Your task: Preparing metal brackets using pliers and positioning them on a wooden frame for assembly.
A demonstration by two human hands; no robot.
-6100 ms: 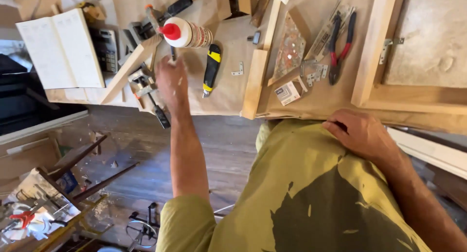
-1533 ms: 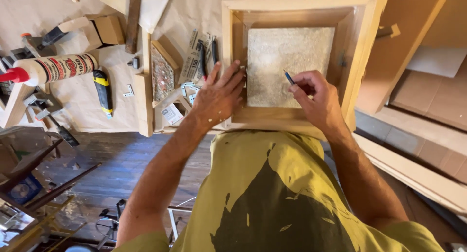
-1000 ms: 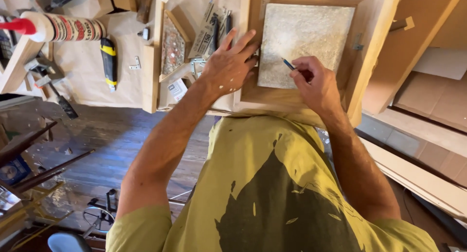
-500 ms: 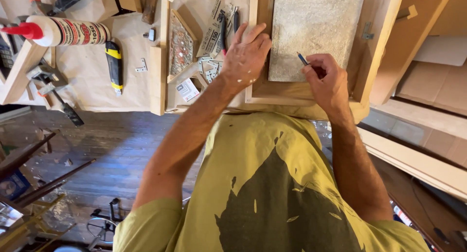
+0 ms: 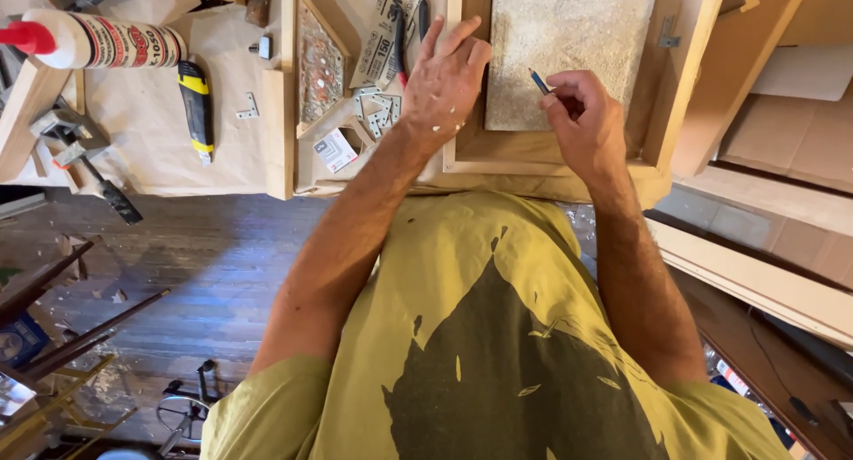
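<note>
A wooden frame [image 5: 675, 96] lies on the paper-covered workbench with a speckled grey slab [image 5: 569, 43] set inside it. My left hand [image 5: 444, 83] rests flat on the frame's left rail, fingers spread. My right hand [image 5: 586, 122] pinches a blue pencil [image 5: 538, 81], its tip on the slab near the lower middle. My arms and yellow shirt fill the lower half of the view.
Left of the frame lie small metal brackets [image 5: 378, 118], pliers [image 5: 402, 43], a hexagonal mosaic piece [image 5: 320, 65], a yellow-black utility knife [image 5: 195, 105], a glue bottle [image 5: 98, 43] and a clamp [image 5: 89, 162]. Wooden floor and cardboard lie beyond the bench edge.
My left hand came from the tools at the left onto the frame; my right hand took up the pencil. Over the last second both hands stay on the frame as the view shifts.
</note>
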